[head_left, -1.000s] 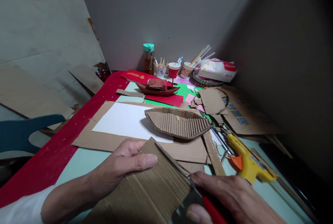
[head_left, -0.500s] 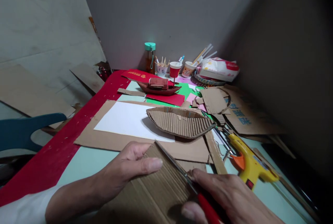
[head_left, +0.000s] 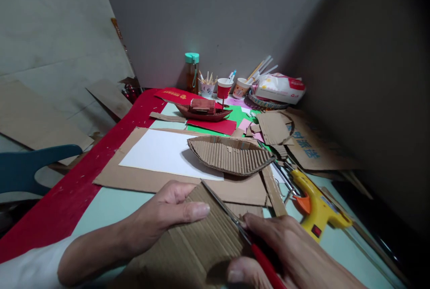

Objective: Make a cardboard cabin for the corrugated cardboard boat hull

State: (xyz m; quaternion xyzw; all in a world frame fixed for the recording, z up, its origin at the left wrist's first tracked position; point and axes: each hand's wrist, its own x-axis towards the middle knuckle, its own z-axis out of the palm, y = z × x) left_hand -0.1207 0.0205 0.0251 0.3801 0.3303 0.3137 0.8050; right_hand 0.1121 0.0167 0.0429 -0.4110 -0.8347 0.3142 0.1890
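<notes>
Corrugated cardboard sheet (head_left: 188, 244): brown, ribbed face up, ribs running roughly front to back. Sits at the desk's near edge, middle, tilted with its far corner lifted off the desk. Far corner pokes out past the thumb; right edge is a straight diagonal line. Near part runs out of view.

Scissors (head_left: 235, 224): slim metal blades, red handle. Blades lie along the sheet's right edge, tip aimed at the far corner. Handle sits near the desk's front edge, mostly hidden in the fist. Whether the blades are parted can't be told.

Sheet overlaps a flat brown cardboard piece behind it.
</notes>
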